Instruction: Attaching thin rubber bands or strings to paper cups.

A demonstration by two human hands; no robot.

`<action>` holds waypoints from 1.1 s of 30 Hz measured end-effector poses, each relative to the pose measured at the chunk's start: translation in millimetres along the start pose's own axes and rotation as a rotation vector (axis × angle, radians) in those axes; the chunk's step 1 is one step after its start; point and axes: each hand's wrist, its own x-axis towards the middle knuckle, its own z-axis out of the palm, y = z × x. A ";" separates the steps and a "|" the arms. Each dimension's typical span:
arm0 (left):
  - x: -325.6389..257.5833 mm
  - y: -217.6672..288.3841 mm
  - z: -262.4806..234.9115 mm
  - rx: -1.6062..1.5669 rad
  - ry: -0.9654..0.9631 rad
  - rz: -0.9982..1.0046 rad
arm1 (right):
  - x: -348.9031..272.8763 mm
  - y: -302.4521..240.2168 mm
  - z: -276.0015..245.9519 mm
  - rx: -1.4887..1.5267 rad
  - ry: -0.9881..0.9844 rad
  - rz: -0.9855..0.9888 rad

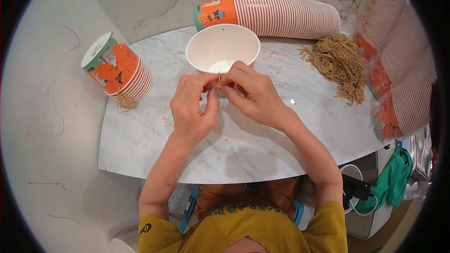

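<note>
A white paper bucket (223, 44) stands in front of me at the middle of the table, its mouth tilted toward me. A small hole shows near its far rim. At the near rim, a tan cord (219, 78) runs between my fingertips. My left hand (193, 105) pinches the cord from the left. From the right, my right hand (258, 94) pinches it too, thumb and fingers close together against the bucket's side. The fingers hide most of the near wall, and I cannot make out whether the cord is knotted.
A long nested stack of orange-patterned buckets (286, 16) lies along the back. A shorter bucket stack (117, 65) with cord loops leans at left. A heap of tan cords (340, 68) and plastic-wrapped stacks (403, 70) lie at right. Orange paper bits (164, 119) dot the marbled table (206, 159).
</note>
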 end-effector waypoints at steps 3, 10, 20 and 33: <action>0.1 -3.2 0.9 0.026 0.002 0.021 | 0.6 -2.1 -1.9 0.030 -0.035 0.042; 1.7 -7.3 1.8 0.089 -0.006 0.125 | 1.7 -1.5 -4.4 -0.034 -0.070 0.020; 0.6 -8.6 1.7 0.152 0.024 0.227 | 2.3 -7.4 -8.0 0.075 -0.061 0.118; -2.5 -6.0 -3.0 -0.760 -0.173 -0.775 | -10.5 -15.2 -2.0 -0.011 0.042 0.209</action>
